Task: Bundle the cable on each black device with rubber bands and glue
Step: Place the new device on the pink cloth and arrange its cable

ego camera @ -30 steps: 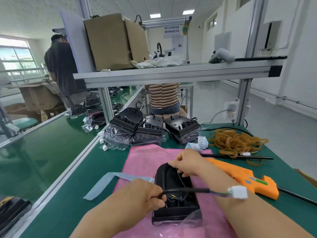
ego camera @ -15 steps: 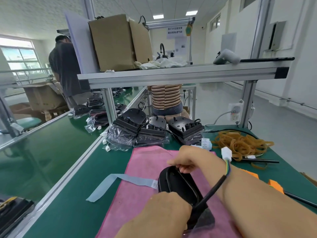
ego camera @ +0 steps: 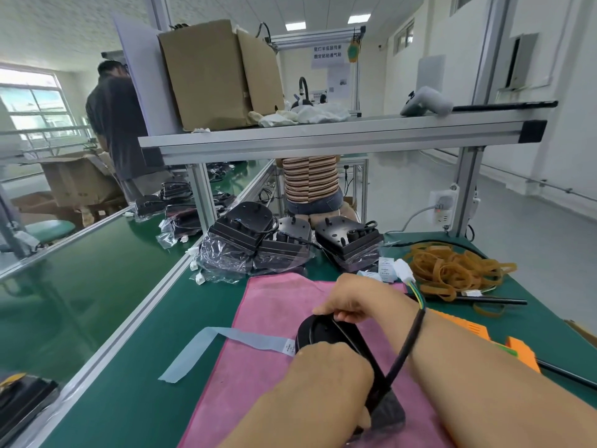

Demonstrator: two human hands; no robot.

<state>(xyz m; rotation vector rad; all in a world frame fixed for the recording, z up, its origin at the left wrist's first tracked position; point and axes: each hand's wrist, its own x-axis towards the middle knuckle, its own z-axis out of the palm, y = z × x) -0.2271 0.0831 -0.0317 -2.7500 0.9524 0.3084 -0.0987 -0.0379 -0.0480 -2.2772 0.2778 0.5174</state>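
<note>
Device: black device (ego camera: 323, 331) lying on pink cloth (ego camera: 265, 321), towards near edge of green table (ego camera: 135, 367).
Cable: cable (ego camera: 407, 345) rising from near end of device, crossing right wrist, white plug (ego camera: 403, 270) at tip.
Left hand: left hand (ego camera: 329, 379) over near half of device, fingers curled round its side, gripping.
Right hand: right hand (ego camera: 355, 299) at far rim, fingertips curled, pinching edge.
Rubber bands: rubber bands (ego camera: 452, 270) in loose heap, far right, well apart from device.
Glue gun: orange glue gun (ego camera: 520, 352) beyond right forearm, partly hidden.
</note>
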